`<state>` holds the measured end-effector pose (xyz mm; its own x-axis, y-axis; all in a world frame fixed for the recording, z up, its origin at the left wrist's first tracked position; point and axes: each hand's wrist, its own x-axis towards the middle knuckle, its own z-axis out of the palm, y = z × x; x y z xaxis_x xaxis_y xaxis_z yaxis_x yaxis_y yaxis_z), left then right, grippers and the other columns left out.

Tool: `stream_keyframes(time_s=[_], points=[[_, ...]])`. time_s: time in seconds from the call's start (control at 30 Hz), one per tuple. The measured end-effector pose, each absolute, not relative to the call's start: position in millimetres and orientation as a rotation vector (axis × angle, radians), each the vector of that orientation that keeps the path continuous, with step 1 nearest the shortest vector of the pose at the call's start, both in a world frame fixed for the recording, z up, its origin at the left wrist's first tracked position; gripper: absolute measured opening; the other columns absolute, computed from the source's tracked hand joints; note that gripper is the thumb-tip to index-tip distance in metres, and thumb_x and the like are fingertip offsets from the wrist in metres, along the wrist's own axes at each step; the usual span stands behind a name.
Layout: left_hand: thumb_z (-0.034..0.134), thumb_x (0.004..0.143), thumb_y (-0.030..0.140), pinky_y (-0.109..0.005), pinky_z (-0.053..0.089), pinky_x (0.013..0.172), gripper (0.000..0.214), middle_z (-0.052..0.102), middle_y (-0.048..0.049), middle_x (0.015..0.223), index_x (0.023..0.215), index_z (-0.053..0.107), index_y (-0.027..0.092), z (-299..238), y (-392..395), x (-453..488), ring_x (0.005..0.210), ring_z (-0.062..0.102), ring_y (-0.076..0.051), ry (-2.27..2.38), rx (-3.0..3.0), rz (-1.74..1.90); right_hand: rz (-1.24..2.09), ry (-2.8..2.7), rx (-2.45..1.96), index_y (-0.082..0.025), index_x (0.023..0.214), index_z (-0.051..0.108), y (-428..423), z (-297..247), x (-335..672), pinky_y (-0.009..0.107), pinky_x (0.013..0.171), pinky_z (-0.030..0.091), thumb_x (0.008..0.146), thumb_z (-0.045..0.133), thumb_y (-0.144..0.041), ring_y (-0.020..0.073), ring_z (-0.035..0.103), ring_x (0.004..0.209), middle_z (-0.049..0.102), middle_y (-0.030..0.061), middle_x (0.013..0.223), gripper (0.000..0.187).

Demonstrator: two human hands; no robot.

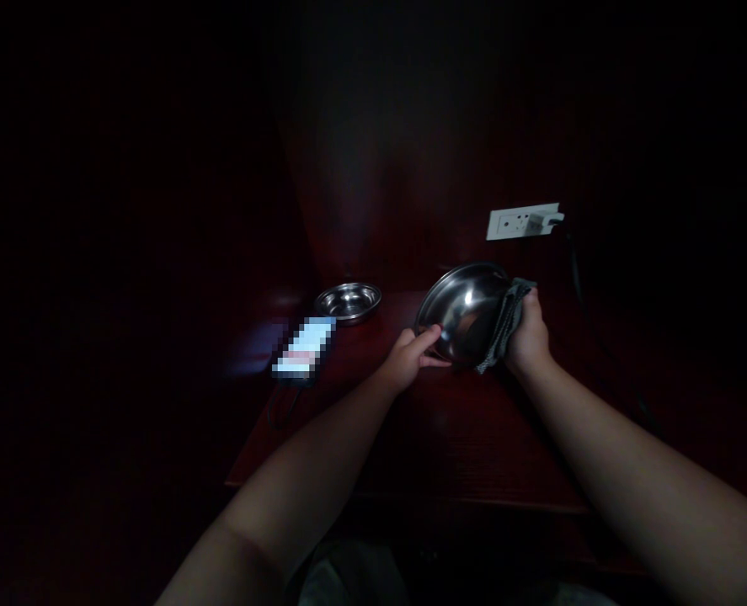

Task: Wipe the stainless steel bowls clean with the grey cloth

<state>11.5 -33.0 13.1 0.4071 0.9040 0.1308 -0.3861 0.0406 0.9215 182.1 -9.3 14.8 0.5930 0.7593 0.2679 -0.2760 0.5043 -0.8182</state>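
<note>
A shiny steel bowl [463, 309] is held tilted above a dark red wooden table [449, 438], its hollow facing me. My left hand [409, 357] pinches the bowl's lower left rim. My right hand [527, 333] presses a grey cloth [504, 326] against the bowl's right rim, fingers wrapped round the cloth. A second, smaller steel bowl [348, 301] rests upright on the table further back and to the left.
A lit phone [306, 348] lies at the table's left side, a dark cable beside it. A white wall socket [523, 221] with a plug in it sits on the back wall, its cable hanging down. The room is very dark.
</note>
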Motion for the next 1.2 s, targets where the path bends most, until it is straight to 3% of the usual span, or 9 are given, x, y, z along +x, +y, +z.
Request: stream_keyframes(time_s=[0.8,1.2], points=[[0.067,0.066,0.047,-0.041,0.052,0.069,0.041,0.063,-0.0084,0.075,0.083,0.06,0.01,12.4,-33.4,11.5,0.072,0.061,-0.019,0.597,1.113,1.086,0.673,-0.682,-0.818,-0.017,0.092,0.065,-13.9,18.0,179.8,0.033,0.094,0.04,0.074,0.05,-0.058,0.0172,0.056,0.101,0.064,0.0015,0.095,0.047],[0.066,0.068,0.048,-0.044,0.053,0.068,0.045,0.062,-0.009,0.075,0.087,0.06,0.009,11.1,-32.3,12.4,0.07,0.062,-0.02,0.608,1.071,1.106,0.9,-0.721,-0.611,-0.022,0.096,0.063,-20.7,21.1,165.6,0.039,0.095,0.042,0.077,0.044,-0.061,0.0188,0.057,0.102,0.065,0.0015,0.1,0.048]])
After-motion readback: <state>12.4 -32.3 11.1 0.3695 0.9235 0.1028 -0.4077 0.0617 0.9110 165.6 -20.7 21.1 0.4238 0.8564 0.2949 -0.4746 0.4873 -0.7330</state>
